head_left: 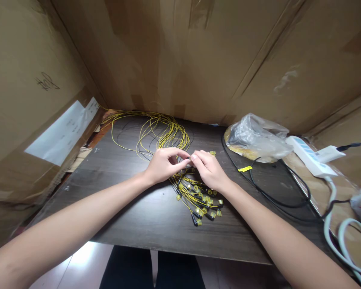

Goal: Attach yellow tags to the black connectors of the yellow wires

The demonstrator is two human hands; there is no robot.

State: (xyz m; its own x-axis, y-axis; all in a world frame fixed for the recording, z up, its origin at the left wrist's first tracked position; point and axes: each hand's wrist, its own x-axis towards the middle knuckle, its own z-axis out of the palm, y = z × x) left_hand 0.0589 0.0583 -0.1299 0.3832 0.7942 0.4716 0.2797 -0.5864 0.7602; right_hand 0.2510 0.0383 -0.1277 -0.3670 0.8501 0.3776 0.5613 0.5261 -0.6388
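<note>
Yellow and black thin wires, a whole bundle [180, 176] of them, lie across the dark wood-grain table [138, 208], and we take this bundle as our landmark. Its far end fans into loose loops toward the cardboard wall [198, 60] at the back; its near end gathers into a cluster of small yellow connectors [204, 204] with black ends, resting on the table.

Our left hand [164, 164] sits on the middle of the bundle, fingers curled, thumb and forefinger pinched on a small piece [189, 159] at the top of the bundle. Our right hand [209, 170] meets it from the other side, fingertips closed on the same small piece, so the two hands touch at the fingertips. What exactly the piece is we cannot tell; it is too small and mostly covered by the fingers.

Right of the bundle, a black cable [267, 194] curves over the table, with a yellow tag [245, 169] on it. Beyond the cable, farther right of the bundle, a crumpled clear plastic bag [258, 136] lies on a flat round yellowish thing. Well right of the bundle, a white power strip [309, 156] rests at the table edge, with thick white cord [333, 237] looping down.

Left of the bundle, a cardboard box wall carries a white paper label [63, 134]. One loose yellow connector [212, 153] lies just beyond our right hand.
</note>
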